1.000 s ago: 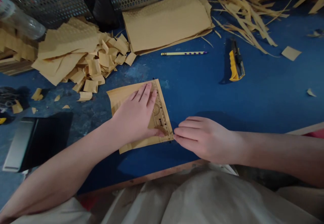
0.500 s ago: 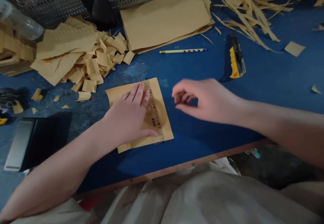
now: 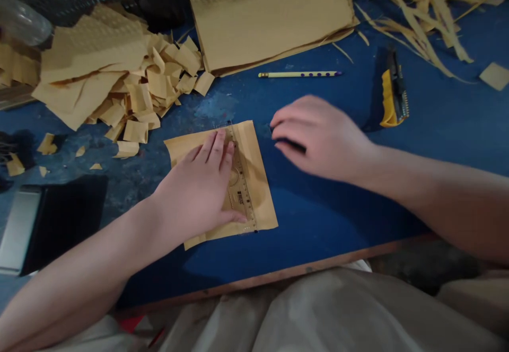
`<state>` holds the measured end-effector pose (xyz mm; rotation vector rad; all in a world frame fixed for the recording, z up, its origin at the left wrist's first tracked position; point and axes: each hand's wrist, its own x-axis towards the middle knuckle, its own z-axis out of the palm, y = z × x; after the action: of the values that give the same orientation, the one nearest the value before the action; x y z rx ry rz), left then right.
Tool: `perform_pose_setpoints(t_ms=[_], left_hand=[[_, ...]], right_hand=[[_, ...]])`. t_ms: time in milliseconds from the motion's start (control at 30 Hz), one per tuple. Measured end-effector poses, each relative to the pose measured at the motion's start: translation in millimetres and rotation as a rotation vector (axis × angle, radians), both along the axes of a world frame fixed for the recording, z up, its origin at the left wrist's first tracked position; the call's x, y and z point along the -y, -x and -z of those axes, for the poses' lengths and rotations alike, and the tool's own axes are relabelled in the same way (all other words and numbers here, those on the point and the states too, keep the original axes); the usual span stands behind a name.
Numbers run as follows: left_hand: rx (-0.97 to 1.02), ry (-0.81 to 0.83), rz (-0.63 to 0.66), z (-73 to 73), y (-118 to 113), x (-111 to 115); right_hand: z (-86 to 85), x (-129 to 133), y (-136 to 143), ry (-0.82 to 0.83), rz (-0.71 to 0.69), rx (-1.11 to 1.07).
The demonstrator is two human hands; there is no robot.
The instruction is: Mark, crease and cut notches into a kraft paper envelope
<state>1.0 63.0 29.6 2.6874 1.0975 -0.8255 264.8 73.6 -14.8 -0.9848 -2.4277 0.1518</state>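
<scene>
Head view: left hand (image 3: 196, 179), spread flat, pins clear ruler (image 3: 243, 190) to brown paper (image 3: 260, 182) on table (image 3: 318, 211); right hand (image 3: 320, 137) curls nearby, contents unclear; paper looks light, crease-prone, best held by bare edge

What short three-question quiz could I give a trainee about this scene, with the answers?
1. Which hand lies flat on the clear plastic ruler on the brown paper sheet?
2. True or false: the right hand holds the yellow-and-black cutter.
3. What lies left of the flat brown paper stack: A, a heap of small brown paper pieces; B, a pale yellow spotted pencil; C, the cutter?

Key: 1. The left hand. 2. False; it lies on the blue table. 3. A.
</scene>
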Motion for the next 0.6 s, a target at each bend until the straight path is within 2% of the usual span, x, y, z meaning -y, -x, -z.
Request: perform_pose_setpoints(t_ms=[100, 200, 433, 600], left_hand=[[0.034, -0.020, 0.004, 3.3, 1.8, 0.6], [0.050, -0.032, 0.005, 4.8, 2.5, 1.6], [0.118, -0.037, -0.010, 7.6, 5.6, 2.2], [0.085, -0.032, -0.006, 9.3, 5.3, 1.8]], right_hand=[[2.0, 20.5, 19.6, -0.150, -0.274, 0.082], [5.8, 28.8, 30.0, -0.210, -0.394, 0.124], [0.9, 23.4, 22.3, -0.161, -0.434, 0.103], [-4.1, 19.7, 14.4, -0.141, -0.357, 0.118]])
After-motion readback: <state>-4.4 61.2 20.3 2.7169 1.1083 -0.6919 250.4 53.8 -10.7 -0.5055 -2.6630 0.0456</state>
